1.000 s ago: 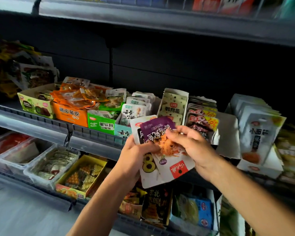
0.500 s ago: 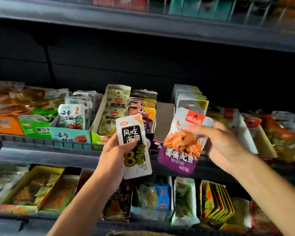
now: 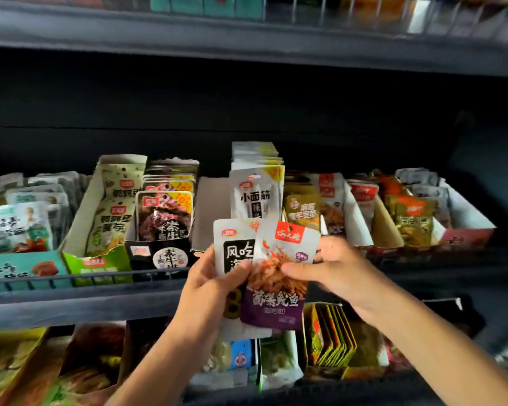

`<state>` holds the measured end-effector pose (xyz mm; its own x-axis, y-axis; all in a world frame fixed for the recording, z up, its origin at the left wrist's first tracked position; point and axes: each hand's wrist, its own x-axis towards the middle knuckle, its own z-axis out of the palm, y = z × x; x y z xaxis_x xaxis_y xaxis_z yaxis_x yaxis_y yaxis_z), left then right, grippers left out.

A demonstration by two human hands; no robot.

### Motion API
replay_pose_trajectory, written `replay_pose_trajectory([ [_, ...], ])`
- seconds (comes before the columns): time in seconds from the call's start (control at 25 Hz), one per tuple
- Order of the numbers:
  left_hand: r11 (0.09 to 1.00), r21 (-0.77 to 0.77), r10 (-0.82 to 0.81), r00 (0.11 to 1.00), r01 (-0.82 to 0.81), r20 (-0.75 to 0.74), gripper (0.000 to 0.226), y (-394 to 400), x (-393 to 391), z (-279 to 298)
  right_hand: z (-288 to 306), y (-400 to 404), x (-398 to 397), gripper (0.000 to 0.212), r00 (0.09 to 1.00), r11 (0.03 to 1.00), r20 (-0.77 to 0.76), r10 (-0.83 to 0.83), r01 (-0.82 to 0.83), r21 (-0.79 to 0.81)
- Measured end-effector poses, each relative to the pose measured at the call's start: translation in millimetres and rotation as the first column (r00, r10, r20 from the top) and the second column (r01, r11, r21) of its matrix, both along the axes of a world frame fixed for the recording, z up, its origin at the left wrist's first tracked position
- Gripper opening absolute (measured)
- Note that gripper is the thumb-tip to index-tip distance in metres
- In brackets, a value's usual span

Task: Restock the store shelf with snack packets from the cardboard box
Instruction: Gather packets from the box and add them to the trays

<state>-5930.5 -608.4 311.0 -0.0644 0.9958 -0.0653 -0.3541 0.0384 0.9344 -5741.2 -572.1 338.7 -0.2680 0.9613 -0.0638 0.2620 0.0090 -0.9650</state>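
In the lower centre of the frame I have two snack packets held together in front of the shelf edge. The purple-bottomed packet, with its red label at the top, lies in front and overlaps the white seaweed packet, which shows black lettering on a dark panel. My left hand grips the white packet from the left, thumb curled across its front and reaching onto the purple one. My right hand pinches the purple packet from the right side, thumb pressed on its printed front, fingers behind it.

Just behind the packets, in the middle of the frame, the shelf carries a row of open display cartons. A stack of white packets stands upright directly above my hands. To its left I see a bare cardboard divider, then a black carton of dark meat-style packets, then a green carton with tall pale packets. At the far left stands a teal carton. To the right, yellow-brown packets and a red-fronted carton fill the row. Below the shelf, at lower right, a fan of yellow packets stands on the lower tier.
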Motion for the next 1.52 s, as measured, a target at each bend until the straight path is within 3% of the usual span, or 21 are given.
replay_pose_trajectory([
  [0.08, 1.0, -0.01, 0.027, 1.0, -0.027, 0.0, 0.027, 10, 6, 4, 10, 22, 32, 0.019, 0.971, 0.97, -0.094, -0.22, 0.228, 0.084],
  [0.16, 0.998, 0.007, 0.056, 0.998, -0.056, 0.0, 0.025, 22, 9, 12, 28, 61, 68, 0.015, 0.857, 0.828, -0.189, -0.479, 0.513, 0.228],
  [0.2, 0.998, 0.019, 0.063, 0.998, -0.063, -0.001, 0.026, 29, 11, 16, 36, 83, 84, 0.014, 0.815, 0.756, -0.143, -0.562, 0.576, 0.311],
  [0.28, 0.997, 0.04, 0.065, 0.998, -0.064, -0.025, 0.031, 42, 16, 22, 41, 120, 98, 0.015, 0.814, 0.758, 0.03, -0.58, 0.526, 0.386],
  [0.44, 0.996, 0.084, 0.042, 0.995, -0.035, -0.089, 0.039, 56, 19, 27, 19, 158, 87, 0.024, 0.796, 0.907, 0.446, -0.41, 0.306, 0.289],
  [0.52, 0.99, 0.135, 0.045, 0.992, -0.029, -0.115, 0.04, 57, 13, 27, 14, 157, 82, 0.037, 0.704, 0.819, 0.439, -0.558, 0.385, 0.424],
  [0.6, 0.98, 0.197, 0.063, 0.981, -0.027, -0.181, 0.037, 54, 2, 24, 16, 139, 75, 0.043, 0.588, 0.653, 0.38, -0.714, 0.363, 0.665],
  [0.64, 0.972, 0.233, 0.072, 0.974, -0.02, -0.217, 0.034, 51, -6, 21, 19, 128, 66, 0.042, 0.633, 0.614, 0.335, -0.697, 0.288, 0.735],
  [0.68, 0.965, 0.263, 0.078, 0.965, -0.01, -0.249, 0.031, 48, -14, 18, 27, 115, 53, 0.043, 0.761, 0.651, 0.291, -0.579, 0.217, 0.727],
  [0.72, 0.959, 0.283, 0.075, 0.959, 0.005, -0.272, 0.029, 46, -21, 14, 40, 98, 35, 0.045, 0.91, 0.772, 0.237, -0.341, 0.127, 0.623],
  [0.76, 0.954, 0.299, 0.055, 0.956, 0.035, -0.287, 0.027, 41, -25, 10, 53, 82, 15, 0.047, 0.986, 0.894, 0.154, -0.063, -0.013, 0.447],
  [0.84, 0.938, 0.327, 0.0, 0.948, 0.11, -0.318, 0.028, 32, -26, 7, 67, 60, -16, 0.041, 0.96, 0.944, 0.117, 0.255, -0.273, 0.187],
  [0.96, 0.911, 0.392, 0.011, 0.941, 0.13, -0.339, 0.025, 24, -34, 10, 78, 55, -49, 0.009, 0.897, 0.918, 0.366, 0.248, -0.338, 0.208],
  [1.0, 0.893, 0.438, 0.11, 0.895, 0.101, -0.432, 0.024, 26, -42, 8, 85, 61, -55, 0.005, 0.914, 0.92, 0.369, 0.168, -0.28, 0.274],
  [1.04, 0.861, 0.504, 0.29, 0.747, 0.069, -0.598, 0.027, 31, -55, 5, 94, 70, -60, 0.005, 0.944, 0.915, 0.323, 0.069, -0.189, 0.356],
  [1.12, 0.814, 0.578, 0.565, 0.148, 0.058, -0.811, 0.039, 42, -79, -7, 119, 92, -71, 0.011, 0.989, 0.893, 0.137, -0.062, -0.006, 0.449],
  [1.16, 0.831, 0.553, 0.556, -0.035, 0.065, -0.831, 0.041, 46, -85, -15, 128, 104, -79, 0.015, 0.992, 0.891, 0.092, -0.082, 0.031, 0.453],
  [1.2, 0.854, 0.515, 0.52, -0.12, 0.067, -0.846, 0.038, 48, -89, -23, 131, 115, -92, 0.017, 0.989, 0.891, 0.118, -0.087, 0.024, 0.454],
  [1.28, 0.881, 0.465, 0.473, -0.156, 0.088, -0.867, 0.025, 51, -89, -34, 128, 135, -121, 0.014, 0.937, 0.891, 0.332, -0.107, -0.058, 0.451],
  [1.4, 0.874, 0.474, 0.486, -0.16, 0.109, -0.859, 0.014, 52, -93, -40, 120, 158, -155, 0.018, 0.745, 0.791, 0.608, -0.275, -0.184, 0.583],
  [1.52, 0.859, 0.495, 0.511, -0.174, 0.128, -0.842, 0.015, 52, -95, -40, 117, 170, -162, 0.018, 0.581, 0.644, 0.64, -0.502, -0.243, 0.726],
])
